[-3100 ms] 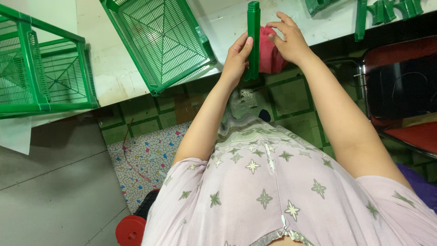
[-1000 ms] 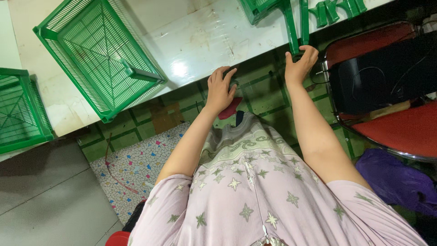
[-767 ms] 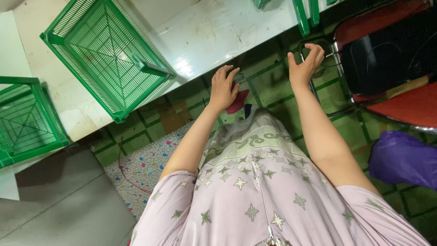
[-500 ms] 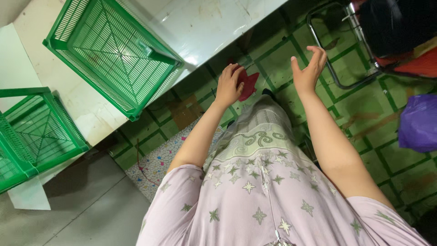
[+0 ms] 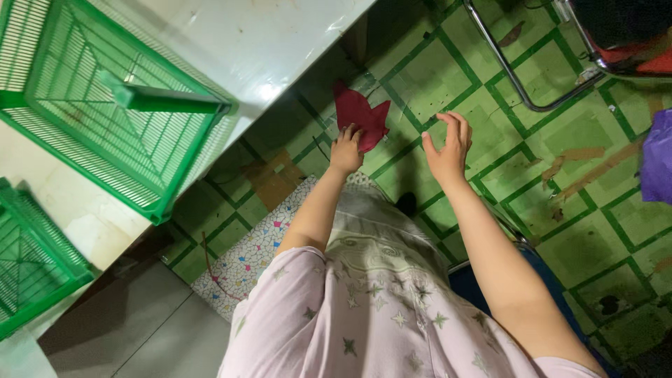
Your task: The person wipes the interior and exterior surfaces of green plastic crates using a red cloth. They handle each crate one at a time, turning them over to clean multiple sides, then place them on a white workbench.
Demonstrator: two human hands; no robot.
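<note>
My left hand [image 5: 345, 150] is stretched out in front of me and grips the lower edge of a dark red cloth [image 5: 361, 114], which hangs over the green tiled floor. My right hand [image 5: 446, 143] is raised beside it, fingers apart, holding nothing and about a hand's width from the cloth. Both forearms reach forward over my pale, star-patterned garment [image 5: 364, 308].
A white table [image 5: 266, 42] runs along the upper left, carrying a green mesh basket [image 5: 105, 105] and a second green basket [image 5: 28, 259] at the left edge. A chair with chrome legs [image 5: 518, 77] stands at the upper right, a purple bag [image 5: 658, 164] at the right edge.
The view has tilted down from the table to the floor. My right hand has left the green plastic strips and hangs free. My left hand has kept the red cloth.
</note>
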